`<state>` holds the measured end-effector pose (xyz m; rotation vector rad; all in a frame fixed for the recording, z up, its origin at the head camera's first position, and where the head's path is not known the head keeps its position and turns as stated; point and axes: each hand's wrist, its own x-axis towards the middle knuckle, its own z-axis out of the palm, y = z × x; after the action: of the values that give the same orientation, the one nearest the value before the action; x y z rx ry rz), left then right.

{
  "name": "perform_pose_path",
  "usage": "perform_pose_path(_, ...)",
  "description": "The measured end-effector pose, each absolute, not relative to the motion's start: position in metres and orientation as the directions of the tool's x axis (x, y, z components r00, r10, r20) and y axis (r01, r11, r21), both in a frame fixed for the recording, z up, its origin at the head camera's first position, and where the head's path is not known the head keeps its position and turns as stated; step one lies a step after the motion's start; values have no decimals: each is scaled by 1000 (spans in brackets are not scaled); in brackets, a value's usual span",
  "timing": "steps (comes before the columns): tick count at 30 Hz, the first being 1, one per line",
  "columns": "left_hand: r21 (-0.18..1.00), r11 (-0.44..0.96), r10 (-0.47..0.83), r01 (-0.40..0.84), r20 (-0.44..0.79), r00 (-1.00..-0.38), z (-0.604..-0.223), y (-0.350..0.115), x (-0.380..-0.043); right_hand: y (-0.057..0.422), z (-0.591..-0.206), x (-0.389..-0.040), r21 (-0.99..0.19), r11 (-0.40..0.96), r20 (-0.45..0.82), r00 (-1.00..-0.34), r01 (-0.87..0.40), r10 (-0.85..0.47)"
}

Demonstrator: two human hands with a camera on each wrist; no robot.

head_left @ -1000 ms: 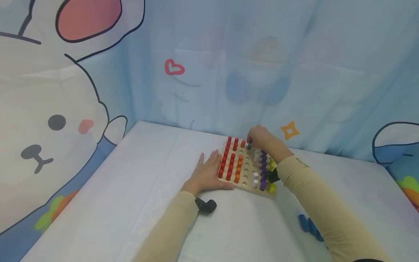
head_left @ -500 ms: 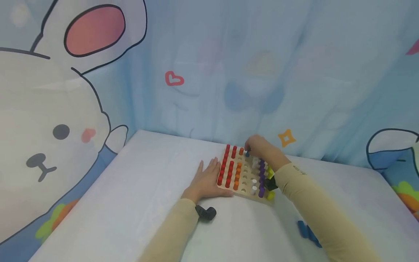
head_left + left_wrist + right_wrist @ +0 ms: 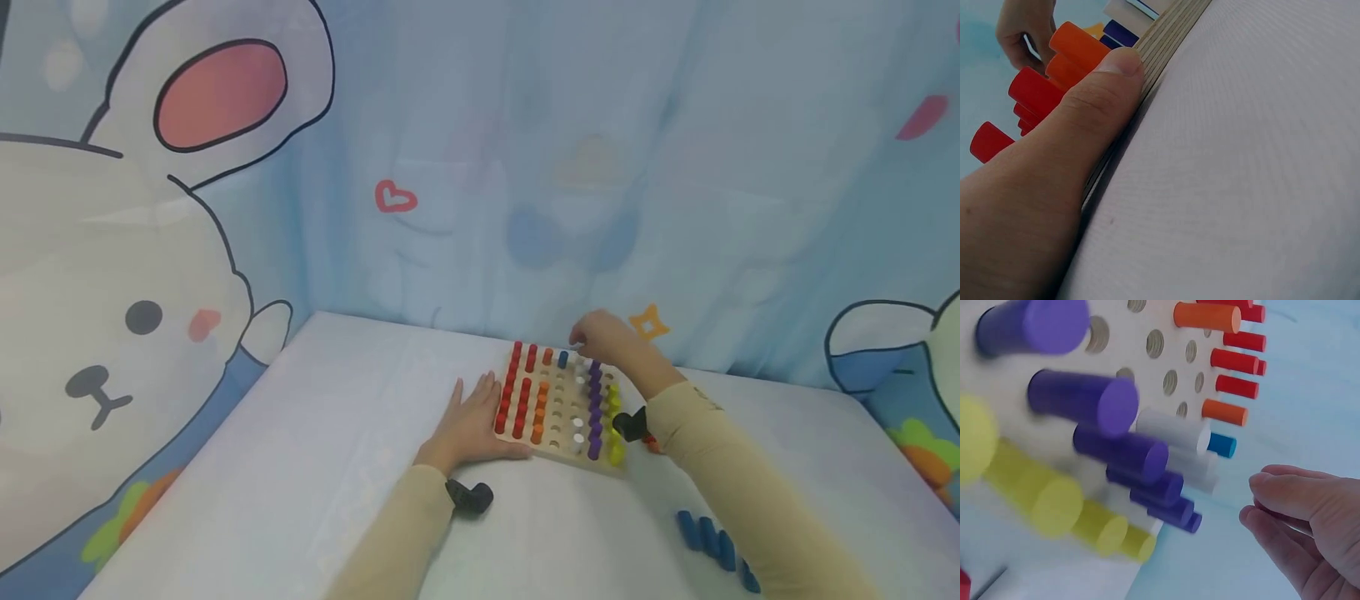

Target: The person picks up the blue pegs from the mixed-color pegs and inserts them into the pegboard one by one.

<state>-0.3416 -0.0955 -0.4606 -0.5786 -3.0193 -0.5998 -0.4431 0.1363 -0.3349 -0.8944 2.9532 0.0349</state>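
Observation:
A wooden pegboard (image 3: 558,454) stands on the white table with columns of red pegs (image 3: 519,408), orange pegs (image 3: 540,414), white pegs (image 3: 577,435), purple pegs (image 3: 595,425) and yellow pegs (image 3: 616,442). One blue peg (image 3: 563,359) stands in the back row beside an orange one. My left hand (image 3: 471,427) lies spread at the board's left side, its thumb (image 3: 1100,87) against the front edge. Just past the back of the board is my right hand (image 3: 606,338), holding nothing. In the right wrist view its thumb and fingers (image 3: 1307,515) bend loosely, slightly apart, near the blue peg.
Several loose blue pegs (image 3: 707,535) lie on the table at the front right, partly under the right sleeve (image 3: 720,450). Some orange-red pegs (image 3: 652,445) show between the board and that sleeve. A printed curtain (image 3: 465,250) hangs right behind the table.
My right hand has let go of the blue peg, which now stands in the back row, and has drawn off to the right. My left hand keeps its place at the board.

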Motion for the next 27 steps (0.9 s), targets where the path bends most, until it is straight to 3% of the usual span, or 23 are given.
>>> perform_pose_path(7,360,857,363,368,84,-928,-465,-95,-349,161,-338,-439,-27,850,-4,-850,-527,-527)
perform_pose_path(14,350,854,376,385,94,-922,-466,-99,-354,178,-342,-423,-137,892,36,-902,-431,-430)
perform_pose_path(27,377,853,363,362,71,-929,-458,-107,-353,210,-347,-368,-226,895,164,-921,-384,-354)
